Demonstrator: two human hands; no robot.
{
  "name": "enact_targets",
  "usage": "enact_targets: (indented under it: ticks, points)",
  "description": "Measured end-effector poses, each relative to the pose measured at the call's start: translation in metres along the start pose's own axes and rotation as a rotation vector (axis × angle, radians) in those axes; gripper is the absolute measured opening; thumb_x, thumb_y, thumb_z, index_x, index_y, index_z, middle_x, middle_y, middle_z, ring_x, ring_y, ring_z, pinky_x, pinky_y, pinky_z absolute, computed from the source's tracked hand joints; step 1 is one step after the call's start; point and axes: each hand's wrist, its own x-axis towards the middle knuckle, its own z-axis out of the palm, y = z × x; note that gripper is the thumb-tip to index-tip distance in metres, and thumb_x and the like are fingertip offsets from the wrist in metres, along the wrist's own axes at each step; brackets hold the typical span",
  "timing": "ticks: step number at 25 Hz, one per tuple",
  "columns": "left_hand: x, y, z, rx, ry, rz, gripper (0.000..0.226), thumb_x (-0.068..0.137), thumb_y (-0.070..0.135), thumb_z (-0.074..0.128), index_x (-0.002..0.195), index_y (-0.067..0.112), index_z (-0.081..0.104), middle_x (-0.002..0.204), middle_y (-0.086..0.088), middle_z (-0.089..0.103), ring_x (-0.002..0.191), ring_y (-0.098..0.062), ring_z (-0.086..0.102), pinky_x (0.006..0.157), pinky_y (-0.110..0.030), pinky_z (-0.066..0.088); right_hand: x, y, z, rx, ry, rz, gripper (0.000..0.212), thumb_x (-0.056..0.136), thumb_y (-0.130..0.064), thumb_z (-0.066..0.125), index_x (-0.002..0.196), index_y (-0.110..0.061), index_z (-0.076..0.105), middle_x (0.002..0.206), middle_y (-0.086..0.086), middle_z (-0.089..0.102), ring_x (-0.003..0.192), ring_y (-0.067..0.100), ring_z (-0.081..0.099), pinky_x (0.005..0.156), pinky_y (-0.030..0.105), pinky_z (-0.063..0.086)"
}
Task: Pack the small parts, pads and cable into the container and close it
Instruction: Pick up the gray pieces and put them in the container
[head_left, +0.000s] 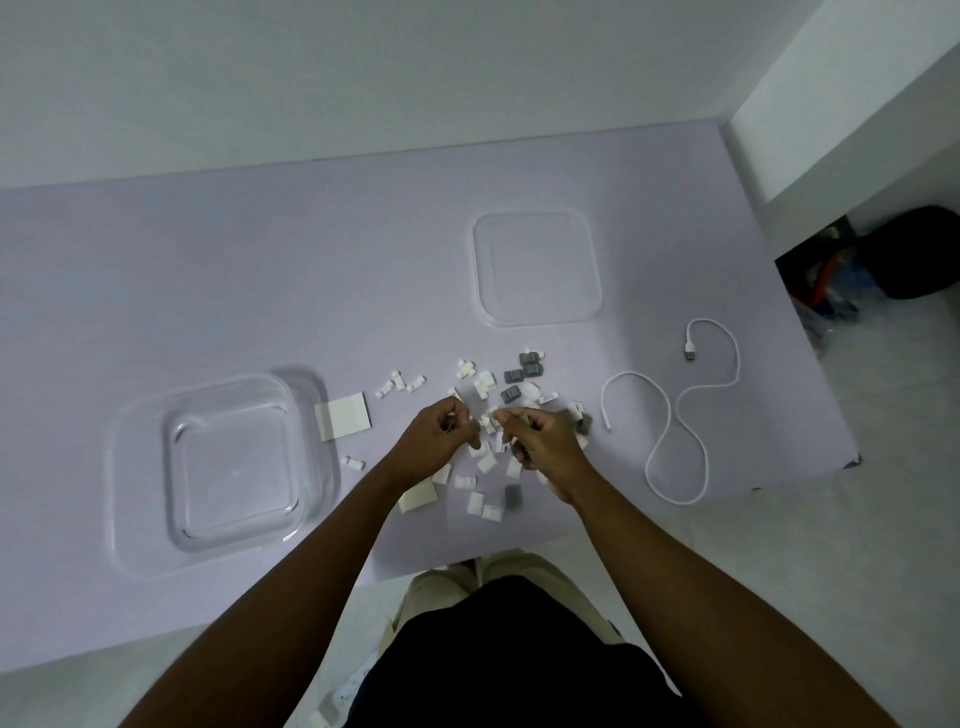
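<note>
A clear square container stands open on the lilac table at the left. Its clear lid lies flat farther back, right of centre. Several small white and grey parts are scattered in the middle of the table. One white pad lies beside the container, another white pad under my left wrist. A white cable snakes at the right. My left hand and my right hand are both over the pile, fingers pinched on small white parts.
The lilac table ends at its front edge near my body and at its right edge just past the cable. A white wall rises behind. Dark bags sit on the floor at the far right.
</note>
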Motion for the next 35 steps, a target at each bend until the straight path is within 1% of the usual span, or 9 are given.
enact_targets:
  ticks: [3, 6, 10, 17, 22, 26, 29, 32, 35]
  points:
    - [-0.002, -0.002, 0.001, 0.032, -0.037, 0.024, 0.023, 0.094, 0.021, 0.060, 0.089, -0.001, 0.055, 0.080, -0.001, 0.072, 0.071, -0.006, 0.065, 0.070, -0.016, 0.048, 0.001, 0.000, 0.002, -0.107, -0.026, -0.039, 0.016, 0.089, -0.030, 0.073, 0.093, -0.015, 0.076, 0.061, -0.003, 0.061, 0.052, 0.011, 0.047, 0.047, 0.023, 0.039]
    - [-0.004, 0.002, 0.000, -0.006, -0.056, 0.027, 0.022, 0.096, 0.022, 0.059, 0.090, 0.002, 0.056, 0.085, -0.007, 0.073, 0.069, -0.011, 0.066, 0.064, -0.016, 0.050, 0.002, 0.000, 0.004, -0.155, -0.042, -0.055, 0.024, 0.090, -0.027, 0.072, 0.067, -0.022, 0.070, 0.055, -0.003, 0.055, 0.050, 0.011, 0.045, 0.047, 0.024, 0.039]
    - [-0.007, 0.010, -0.004, -0.258, -0.065, -0.130, 0.012, 0.097, 0.014, 0.054, 0.086, 0.011, 0.051, 0.086, -0.013, 0.070, 0.040, -0.009, 0.032, 0.037, -0.018, 0.028, 0.005, 0.003, 0.002, -0.148, -0.023, -0.013, 0.029, 0.089, -0.028, 0.073, 0.061, -0.024, 0.066, 0.056, 0.001, 0.053, 0.050, 0.012, 0.043, 0.048, 0.025, 0.038]
    - [0.003, 0.016, -0.001, -0.402, -0.001, -0.234, 0.023, 0.100, 0.026, 0.050, 0.085, 0.009, 0.055, 0.086, -0.012, 0.068, 0.041, -0.011, 0.029, 0.043, -0.020, 0.025, 0.012, 0.010, -0.015, 0.089, 0.107, 0.117, 0.022, 0.094, -0.026, 0.065, 0.084, -0.007, 0.069, 0.065, 0.008, 0.055, 0.050, 0.015, 0.046, 0.045, 0.023, 0.033]
    - [0.019, 0.017, 0.004, -0.424, 0.044, -0.316, 0.025, 0.098, 0.020, 0.039, 0.104, 0.012, 0.062, 0.068, -0.005, 0.055, 0.042, -0.011, 0.025, 0.046, -0.024, 0.017, 0.013, 0.016, -0.038, 0.193, 0.200, 0.136, 0.026, 0.096, -0.026, 0.061, 0.076, -0.010, 0.067, 0.065, 0.010, 0.056, 0.045, 0.014, 0.046, 0.041, 0.021, 0.031]
    - [0.039, 0.028, 0.016, -0.229, 0.058, -0.293, 0.036, 0.097, 0.034, 0.047, 0.071, 0.010, 0.056, 0.059, -0.005, 0.049, 0.040, -0.012, 0.031, 0.045, -0.021, 0.023, 0.014, 0.013, -0.055, 0.256, 0.317, 0.147, 0.053, 0.099, -0.046, 0.051, 0.060, -0.011, 0.056, 0.054, 0.011, 0.053, 0.039, 0.017, 0.044, 0.044, 0.022, 0.029]
    - [0.060, 0.029, 0.029, 0.274, 0.104, -0.095, 0.040, 0.098, 0.034, 0.049, 0.067, 0.010, 0.054, 0.062, -0.003, 0.057, 0.053, -0.016, 0.050, 0.056, -0.027, 0.035, 0.022, 0.019, -0.070, 0.065, 0.400, 0.033, 0.049, 0.100, -0.037, 0.054, 0.059, -0.009, 0.054, 0.054, 0.014, 0.051, 0.042, 0.020, 0.044, 0.045, 0.025, 0.033]
    - [0.076, 0.030, 0.038, 0.676, 0.130, -0.008, 0.025, 0.099, 0.035, 0.046, 0.085, 0.017, 0.056, 0.078, -0.004, 0.064, 0.073, -0.026, 0.060, 0.062, -0.030, 0.040, 0.030, 0.030, -0.082, -0.327, 0.502, -0.103, 0.037, 0.099, -0.024, 0.056, 0.064, -0.012, 0.055, 0.058, 0.002, 0.056, 0.054, 0.015, 0.049, 0.057, 0.032, 0.041]
    - [0.085, 0.028, 0.044, 0.886, 0.076, 0.035, 0.027, 0.099, 0.039, 0.044, 0.116, 0.018, 0.049, 0.094, -0.012, 0.069, 0.084, -0.034, 0.067, 0.069, -0.037, 0.049, 0.029, 0.038, -0.087, -0.580, 0.472, -0.187, 0.026, 0.100, -0.026, 0.053, 0.090, -0.009, 0.071, 0.085, 0.008, 0.073, 0.078, 0.024, 0.067, 0.072, 0.037, 0.054]
